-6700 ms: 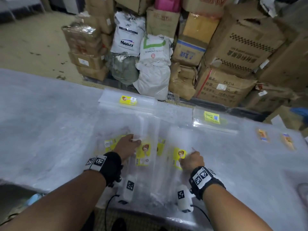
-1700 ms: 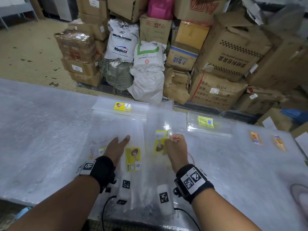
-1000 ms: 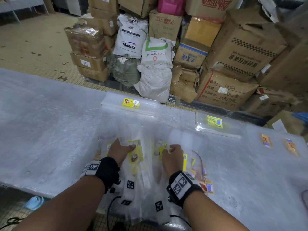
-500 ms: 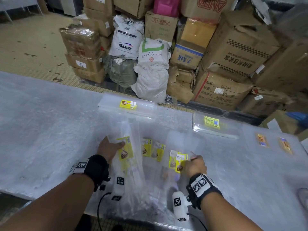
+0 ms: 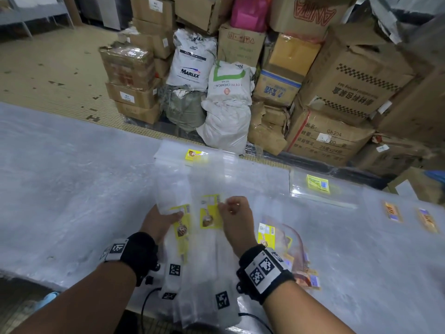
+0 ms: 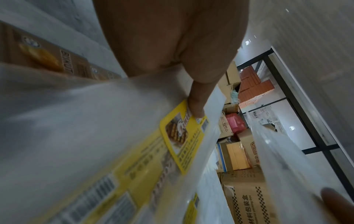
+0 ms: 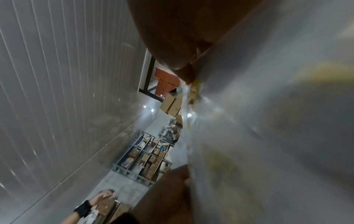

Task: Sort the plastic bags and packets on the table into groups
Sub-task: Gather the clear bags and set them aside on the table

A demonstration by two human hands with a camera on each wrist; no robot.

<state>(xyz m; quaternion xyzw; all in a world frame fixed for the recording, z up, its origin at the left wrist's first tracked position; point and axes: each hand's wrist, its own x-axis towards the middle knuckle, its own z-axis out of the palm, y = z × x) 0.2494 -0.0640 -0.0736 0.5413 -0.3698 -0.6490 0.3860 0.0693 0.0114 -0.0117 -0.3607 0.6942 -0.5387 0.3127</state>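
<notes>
The step in hand looks like gathering the long clear bags with yellow labels into one group, and it goes best if each bag is pinched near its label, lifted clear of the slippery film beneath, and laid square on its fellows so edges line up. The left hand (image 5: 160,221) grips a stack of clear bags (image 5: 179,237), thumb pressed on top by the yellow label and fingers underneath, wrist low over the desk (image 5: 60,189), palm turned inward. The right hand (image 5: 234,218) pinches another labelled bag (image 5: 210,213) at its upper edge, knuckles up, just at 3 o'clock of the left. Sorted piles lie flat at 12 o'clock (image 5: 196,155) and 2 o'clock (image 5: 317,184); a loose heap of printed packets (image 5: 284,239) waits at 4 o'clock, touching the right wrist's side.
</notes>
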